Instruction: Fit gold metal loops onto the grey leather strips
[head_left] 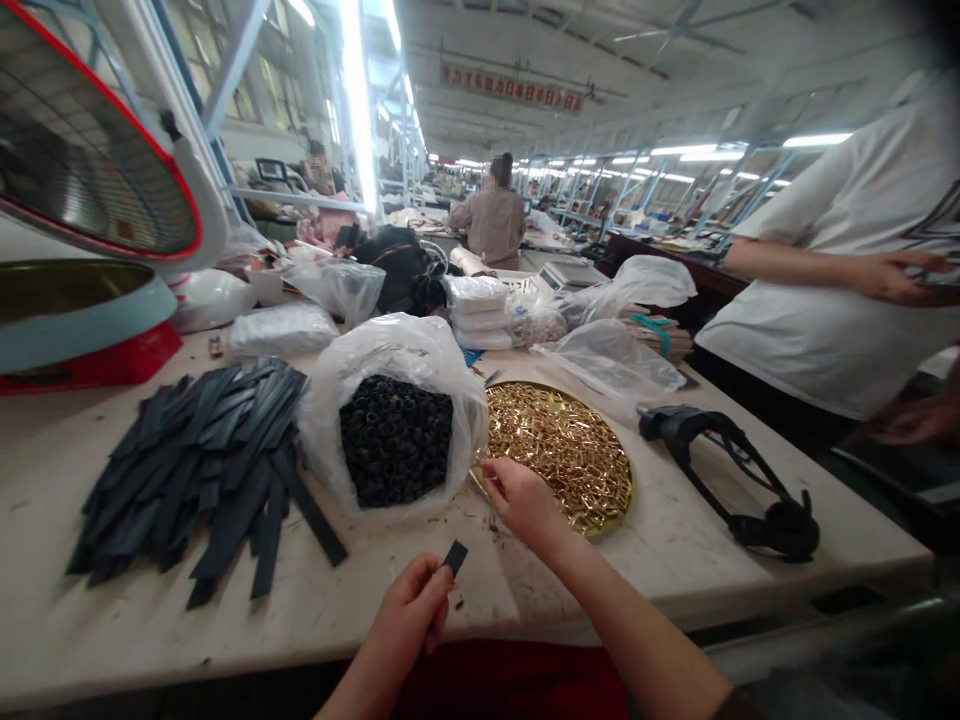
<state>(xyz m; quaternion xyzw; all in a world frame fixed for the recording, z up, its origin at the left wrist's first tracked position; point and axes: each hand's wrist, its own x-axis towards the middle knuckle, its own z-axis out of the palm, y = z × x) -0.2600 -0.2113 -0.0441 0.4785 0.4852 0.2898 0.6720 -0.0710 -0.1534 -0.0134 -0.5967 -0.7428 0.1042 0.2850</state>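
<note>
My left hand (414, 605) is closed on a short black strip (455, 557), whose end sticks out past the thumb above the table's front edge. My right hand (521, 500) is over the near left rim of a round gold tray (628, 500), its thumb and fingertips pinched together; whatever sits between them is too small to make out. Many small gold metal pieces (570, 450) fill the tray. Left of it, a clear plastic bag (319, 430) stands open, full of small black loops (397, 440). A pile of long black strips (202, 450) lies farther left.
A black strap-like headset (739, 490) lies at the right of the white table (315, 625). Plastic bags (615, 360) and white packets (480, 310) crowd the back. A red-rimmed fan (187, 200) stands at the left. A person in a white shirt (832, 270) is at the right.
</note>
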